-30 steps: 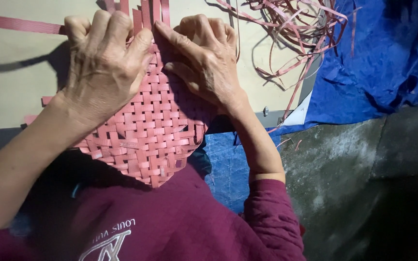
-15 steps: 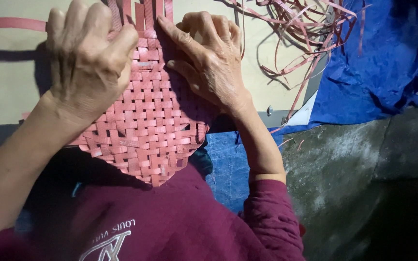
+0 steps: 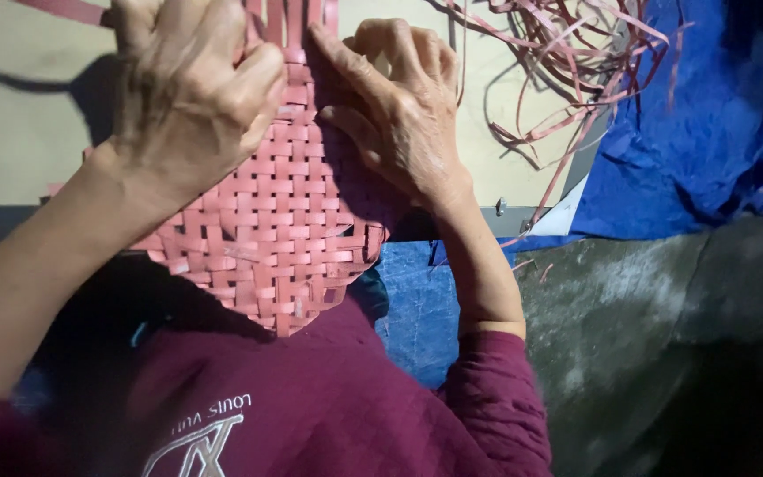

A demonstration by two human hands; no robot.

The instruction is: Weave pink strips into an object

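A pink woven mat (image 3: 267,238) of flat strips lies on a pale board (image 3: 19,132), its lower corner hanging over my maroon top. My left hand (image 3: 192,97) presses on the mat's upper left, fingers curled around the loose strips at the top. My right hand (image 3: 395,115) rests on the mat's upper right, fingertips pinching the strips beside the left hand. The unwoven strip ends run out of view at the top edge.
A tangle of loose pink strips (image 3: 567,79) lies at the board's upper right. A blue tarp (image 3: 699,141) covers the right side and shows under the board's edge. Grey concrete floor (image 3: 664,336) fills the lower right.
My left hand has slid up and a little left along the mat toward the top strips. The right hand has stayed nearly in place.
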